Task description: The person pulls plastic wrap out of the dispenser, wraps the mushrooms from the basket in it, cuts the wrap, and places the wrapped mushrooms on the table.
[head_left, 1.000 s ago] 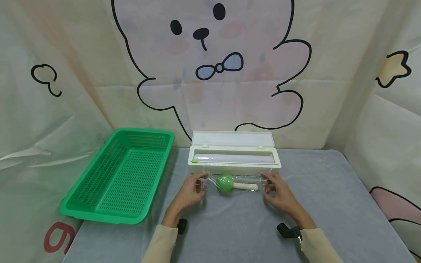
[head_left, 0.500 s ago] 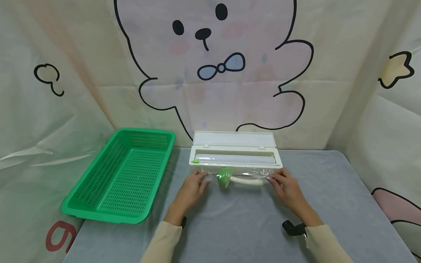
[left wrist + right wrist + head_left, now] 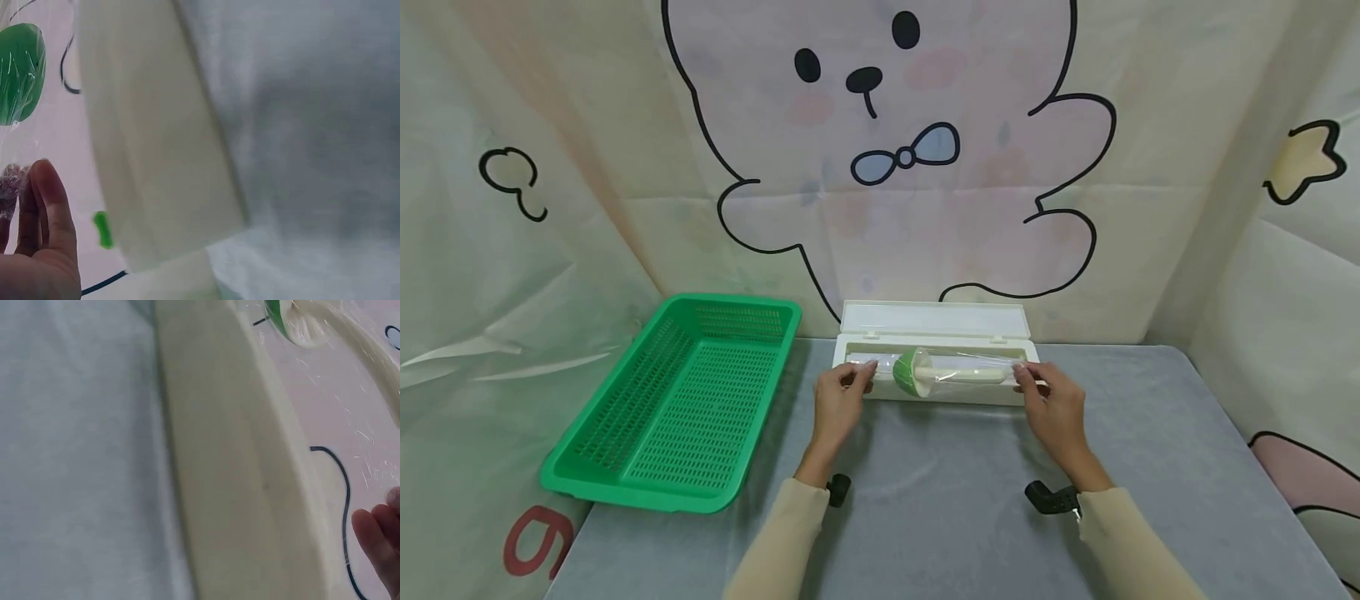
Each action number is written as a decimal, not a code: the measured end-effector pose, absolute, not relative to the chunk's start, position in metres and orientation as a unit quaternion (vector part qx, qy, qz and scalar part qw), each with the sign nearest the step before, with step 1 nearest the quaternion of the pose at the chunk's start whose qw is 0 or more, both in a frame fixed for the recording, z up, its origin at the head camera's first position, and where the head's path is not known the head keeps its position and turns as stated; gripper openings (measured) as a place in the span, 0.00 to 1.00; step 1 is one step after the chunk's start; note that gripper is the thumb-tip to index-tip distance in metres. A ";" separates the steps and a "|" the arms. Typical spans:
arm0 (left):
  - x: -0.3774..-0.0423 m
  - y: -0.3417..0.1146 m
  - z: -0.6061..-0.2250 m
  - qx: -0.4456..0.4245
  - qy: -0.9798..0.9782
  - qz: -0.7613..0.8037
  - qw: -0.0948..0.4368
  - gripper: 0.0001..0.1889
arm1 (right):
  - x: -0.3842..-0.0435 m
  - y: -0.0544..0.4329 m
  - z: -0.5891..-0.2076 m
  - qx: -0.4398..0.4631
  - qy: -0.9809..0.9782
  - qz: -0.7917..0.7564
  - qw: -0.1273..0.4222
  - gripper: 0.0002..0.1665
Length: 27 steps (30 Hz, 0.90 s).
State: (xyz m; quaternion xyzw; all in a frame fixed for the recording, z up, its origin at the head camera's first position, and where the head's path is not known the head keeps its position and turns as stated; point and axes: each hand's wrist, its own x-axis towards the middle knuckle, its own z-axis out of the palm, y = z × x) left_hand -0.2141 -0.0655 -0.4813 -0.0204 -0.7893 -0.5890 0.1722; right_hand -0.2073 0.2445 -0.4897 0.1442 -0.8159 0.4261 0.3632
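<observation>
Grey table [image 3: 1150,433] — both hands pinch film-wrapped toy mushroom [image 3: 925,372].

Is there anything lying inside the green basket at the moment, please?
No, the green basket shows only its bare mesh floor in the head view, and nothing lies in it.

basket [image 3: 673,400] left on table [image 3: 1150,467] | dispenser box [image 3: 936,392] right of basket, at table's back | wrapped toy [image 3: 925,372] above box

A green plastic basket with perforated walls [image 3: 625,467] stands on the grey cloth-covered table [image 3: 1150,467]. Behind hangs a pale curtain with a cartoon bear drawing [image 3: 895,150].
</observation>
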 end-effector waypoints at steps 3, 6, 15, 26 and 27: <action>-0.227 -0.064 -0.469 -0.026 -0.779 -0.602 0.174 0.17 | -0.219 0.243 -0.478 0.111 -0.814 0.453 0.345 0.05; -0.239 -0.062 -0.458 -0.025 -0.769 -0.613 0.181 0.17 | -0.229 0.242 -0.465 0.076 -0.816 0.471 0.327 0.09; -0.259 -0.058 -0.431 -0.023 -0.756 -0.624 0.198 0.16 | -0.248 0.242 -0.434 0.074 -0.811 0.490 0.311 0.11; -0.268 -0.056 -0.408 -0.044 -0.739 -0.633 0.225 0.15 | -0.236 0.230 -0.384 0.096 -0.793 0.509 0.321 0.09; -0.268 -0.056 -0.406 -0.044 -0.739 -0.632 0.228 0.15 | -0.236 0.229 -0.381 0.096 -0.793 0.508 0.322 0.09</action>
